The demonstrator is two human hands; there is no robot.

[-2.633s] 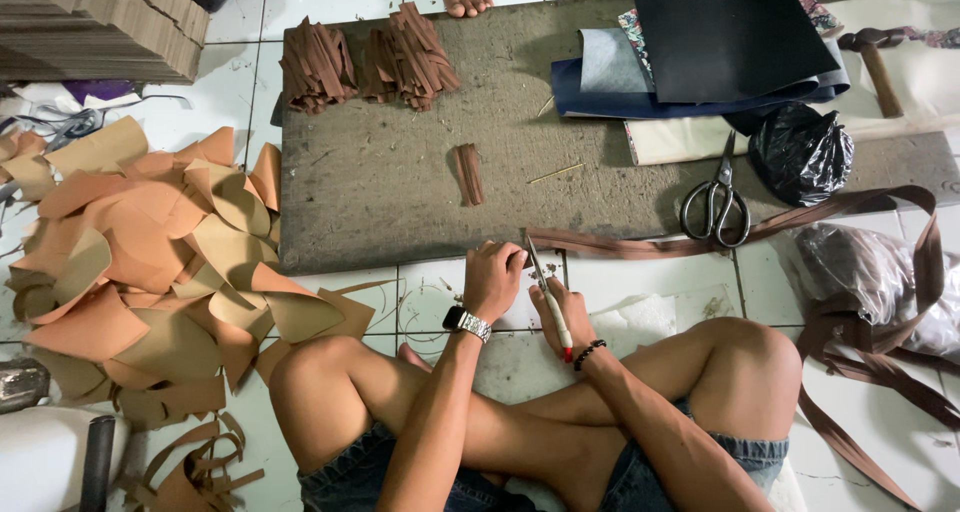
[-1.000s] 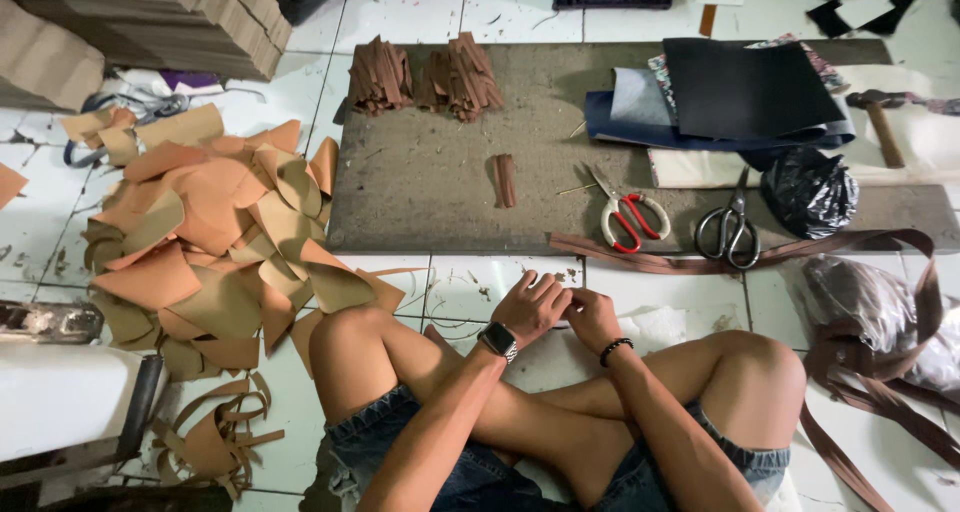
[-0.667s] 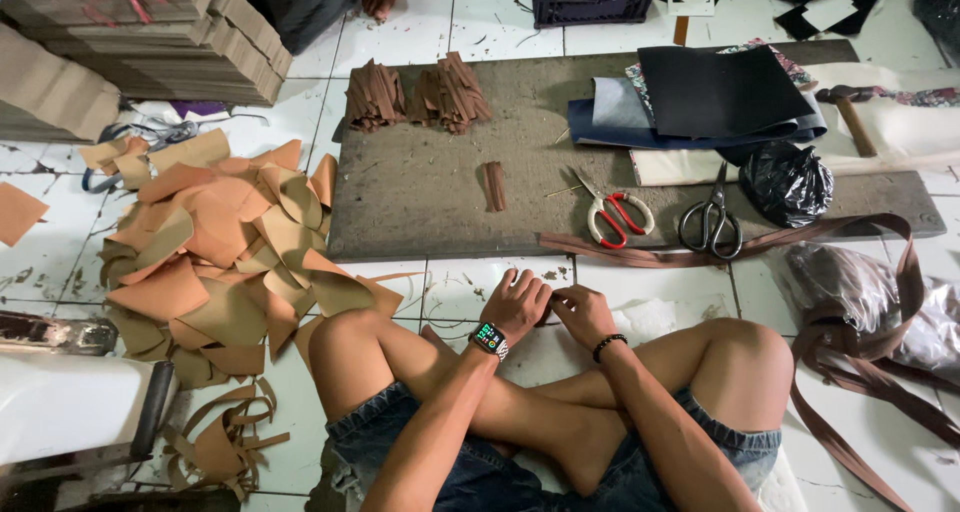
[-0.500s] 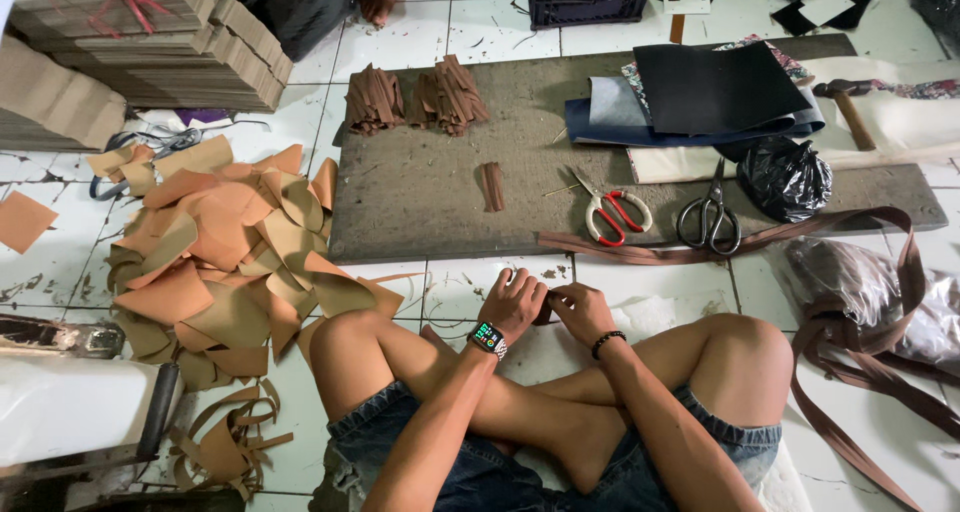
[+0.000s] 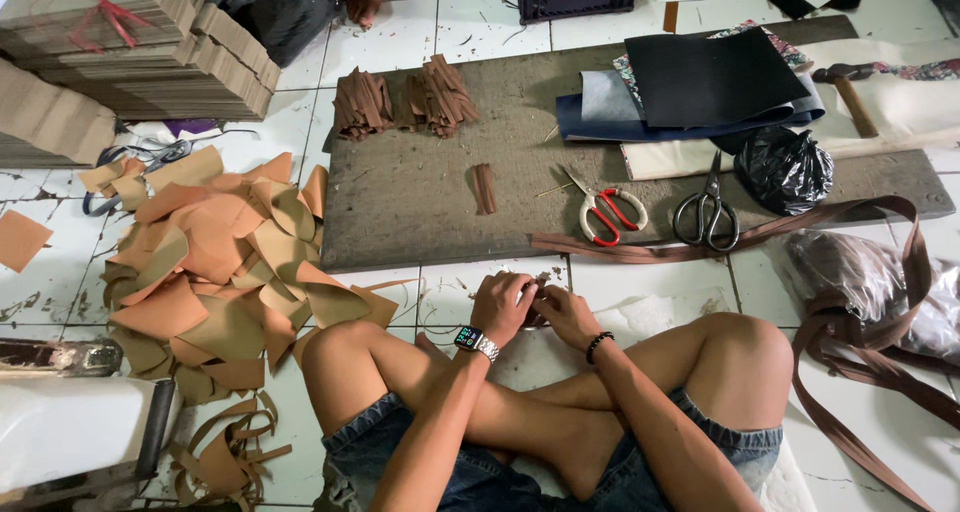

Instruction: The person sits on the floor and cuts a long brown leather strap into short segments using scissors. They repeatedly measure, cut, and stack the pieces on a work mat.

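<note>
I sit cross-legged on a white tiled floor. My left hand [image 5: 503, 305], with a watch on the wrist, and my right hand [image 5: 566, 315], with a dark bead bracelet, meet just in front of the grey board [image 5: 420, 212]. Both pinch a small brown piece [image 5: 537, 294] between the fingertips; most of it is hidden by the fingers. Red-handled scissors [image 5: 604, 210] lie on the board just beyond my hands, with black scissors [image 5: 708, 210] to their right. A long brown strap [image 5: 700, 244] runs along the board's near edge.
Bundles of cut brown strips [image 5: 405, 100] and one small stack [image 5: 484, 188] lie on the board. Tan leather offcuts [image 5: 215, 262] pile at the left. Cardboard stacks [image 5: 130, 52] stand far left, dark fabric sheets [image 5: 700, 82], a black bag [image 5: 786, 168] and a hammer [image 5: 850, 92] at the right.
Red-handled scissors that my right hand held earlier now lie on the board. Both hands have come together on a small brown piece. The view has tilted up and shifted.
</note>
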